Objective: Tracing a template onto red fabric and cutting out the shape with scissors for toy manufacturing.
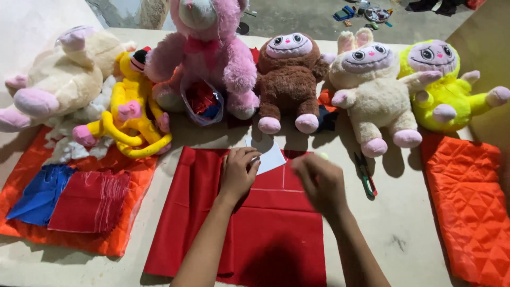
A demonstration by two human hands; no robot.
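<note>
A flat sheet of smooth red fabric (249, 223) is spread at the middle of the near edge of the pale work table (404, 223). A white card template with a curved top (270, 155) is laid on the fabric's far edge and is pinned there by the left hand (237, 172), whose fingers are pressed flat on it. The right hand (319, 183) is blurred just beside the template, fingers bunched narrowly as if around a small marker; what is gripped cannot be told. Faint pale lines are already marked on the cloth.

The template could be nudged if the left hand's pressure were eased, and the traced line would then be skewed. The thin cloth could also be dragged into a wrinkle by the marking stroke (nothing else is weighting it). The green-and-red handled scissors (366, 175), lying near the right hand towards the table's right edge, could be knocked by the right forearm.
</note>
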